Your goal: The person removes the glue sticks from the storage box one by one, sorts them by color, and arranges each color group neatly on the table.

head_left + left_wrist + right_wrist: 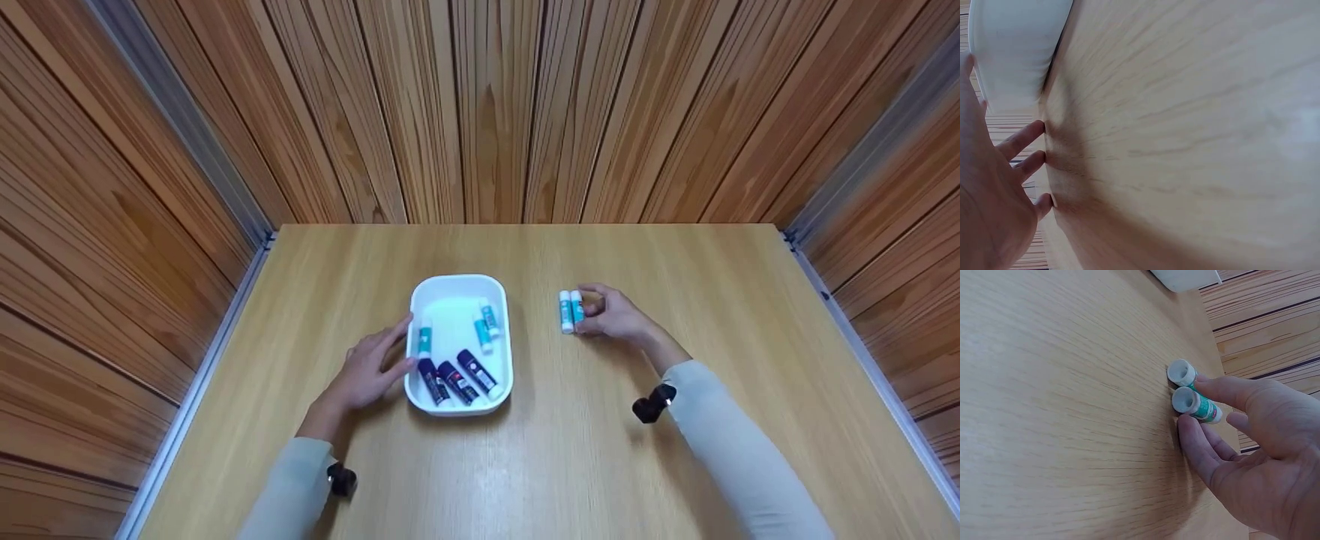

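Observation:
My right hand [619, 316] pinches a teal-and-white glue stick [577, 307] between thumb and fingers, low over the table. Right beside it, parallel, lies a second teal-and-white glue stick [565, 313]; the right wrist view shows the white ends of both. To the left stands a white plastic tray [457, 280]. My left hand [366, 373] rests at the tray's left side, fingers extended, some fingertips on the tabletop in the left wrist view. Inside the tray are three teal-and-white glue sticks [425, 341] and several dark blue glue sticks [478, 370] toward the front.
The wooden table [585, 465] carries the tray left of its middle. Wood-plank walls [495, 112] rise behind and at both sides, with grey metal rails [202, 382] along the table's side edges. Each wrist wears a small black device [652, 403].

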Demonstrator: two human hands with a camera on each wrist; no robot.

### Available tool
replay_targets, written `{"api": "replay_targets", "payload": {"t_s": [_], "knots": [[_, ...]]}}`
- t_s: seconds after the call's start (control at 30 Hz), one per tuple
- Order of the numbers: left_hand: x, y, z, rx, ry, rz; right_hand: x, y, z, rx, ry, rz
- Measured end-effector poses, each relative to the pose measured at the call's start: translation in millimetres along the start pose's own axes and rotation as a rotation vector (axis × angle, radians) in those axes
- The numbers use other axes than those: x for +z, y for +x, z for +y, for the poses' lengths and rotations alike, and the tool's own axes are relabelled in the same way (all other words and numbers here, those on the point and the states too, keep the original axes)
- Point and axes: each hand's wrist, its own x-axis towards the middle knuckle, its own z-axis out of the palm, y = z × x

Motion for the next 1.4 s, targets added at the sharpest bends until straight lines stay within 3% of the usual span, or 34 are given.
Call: {"api": "replay_targets", "payload": {"t_s": [0.37, 0.73, 1.13, 1.4], "knots": [[0.3, -0.1, 0.8, -0.009, 0.005, -0.001, -3.8, -3.1, -14.3, -0.043, -0.013, 0.020], [1.6, 0.8, 1.7, -0.022, 0.007, -0.002, 24.5, -3.7, -34.5, -0.118, -0.034, 0.020], [5.5, -0.8, -0.1, -0.009, 0.000, 0.014, 63.6, -1.0, -73.0, -0.190, -0.089, 0.005], [3.8, -0.4, -0.7, -0.011, -0.014, 0.015, 85.8, 2.3, -101.7, -0.249, -0.055, -0.035]]}}
